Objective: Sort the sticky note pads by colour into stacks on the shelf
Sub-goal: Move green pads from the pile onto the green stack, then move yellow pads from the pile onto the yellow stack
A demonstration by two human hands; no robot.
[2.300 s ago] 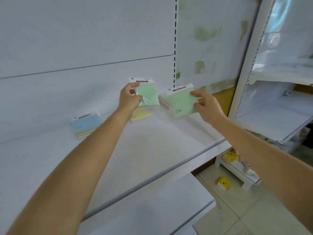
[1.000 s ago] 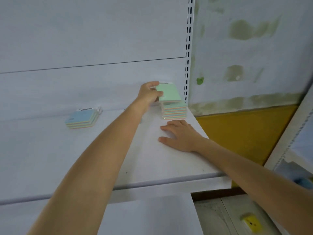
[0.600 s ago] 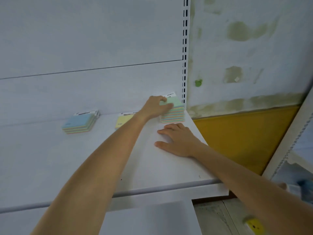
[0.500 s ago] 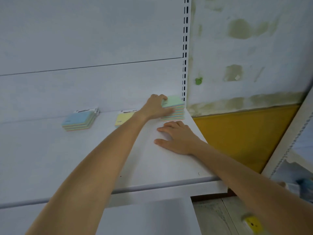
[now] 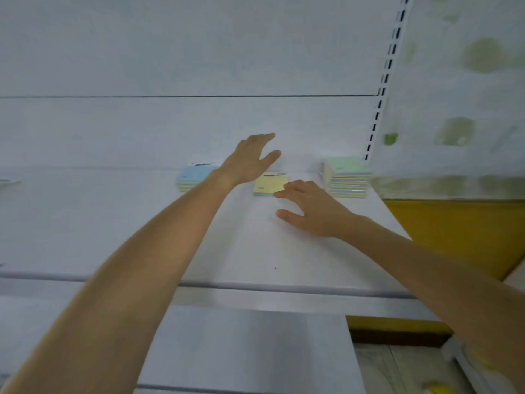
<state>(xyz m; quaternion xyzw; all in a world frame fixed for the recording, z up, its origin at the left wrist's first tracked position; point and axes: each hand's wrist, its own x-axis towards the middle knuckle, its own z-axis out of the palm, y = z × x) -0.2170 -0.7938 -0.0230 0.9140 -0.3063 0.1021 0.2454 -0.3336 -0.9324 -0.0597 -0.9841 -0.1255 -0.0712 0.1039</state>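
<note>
Head view: my left grip [image 5: 250, 160] hangs spread and empty above the shelf's [image 5: 142, 223] back edge. My right grip [image 5: 315, 214], flat and empty, fingers the yellow pad [image 5: 270, 184], probably to sort it next. The green stack [image 5: 348, 177] fills the back-right corner, with the blue pad [image 5: 196, 177] apart to the left.

No word or number can be read here. The yellow pad [image 5: 270, 185] carries a white header strip [image 5: 275, 174] along its back edge, with a short dark printed line on it, but the print is too blurred to make out. The blue pad [image 5: 194, 175] has the same kind of white strip with a dark mark [image 5: 203, 164], and this one is also not legible.
</note>
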